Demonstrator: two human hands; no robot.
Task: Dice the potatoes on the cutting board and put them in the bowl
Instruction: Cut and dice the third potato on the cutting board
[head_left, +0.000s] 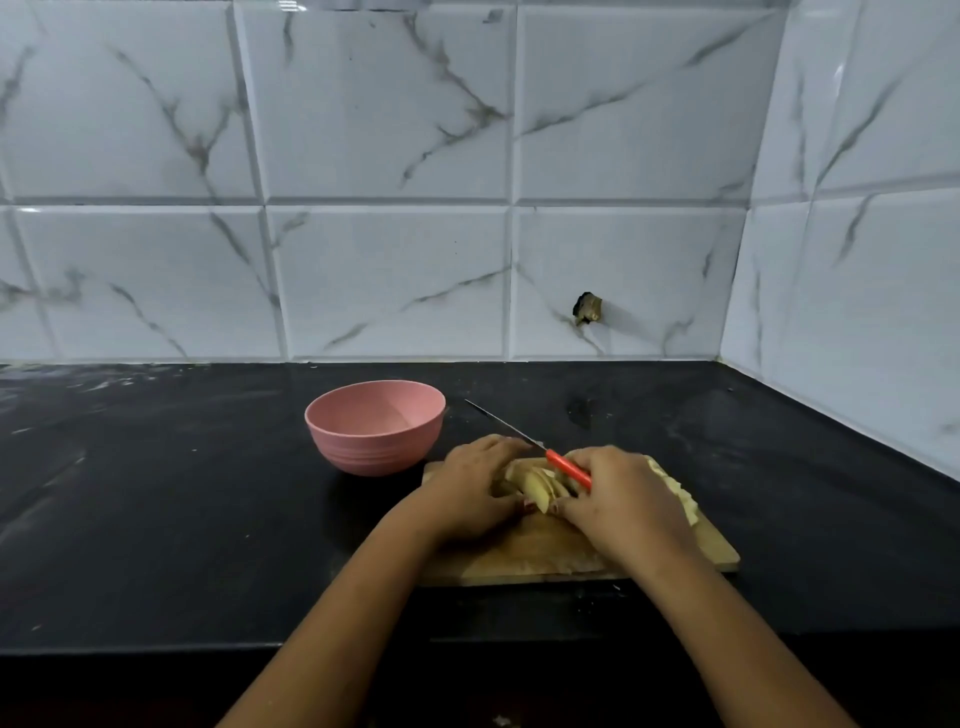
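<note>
Left hand: I see the left hand (470, 488) on the board, its fingers curled against the left side of the slices and holding them together.
Right hand: the right hand (621, 499) is clenched on the knife's handle, and its fingertips touch the right side of the same slices.
Knife: a thin-bladed knife with a red-orange plastic handle (527, 440). It lies slanted above the slices, and its tip points away from me, toward the bowl's right side.
Potato: a fanned stack of pale yellow potato slices (535, 488) sits between my two hands near the middle of the board.
Cut pile: a heap of pale cut potato pieces (675, 491) lies along the board's right edge, partly hidden by the right hand.
Board: the rectangular wooden cutting board (524, 561) lies flat on the black stone desk (156, 493).
Bowl: the round pink plastic bowl (374, 447) stands upright on the desk, just beyond the board's far left corner. I cannot tell if they touch.
Backdrop: white marble-veined tile wall (389, 270) behind the desk and on its right.
</note>
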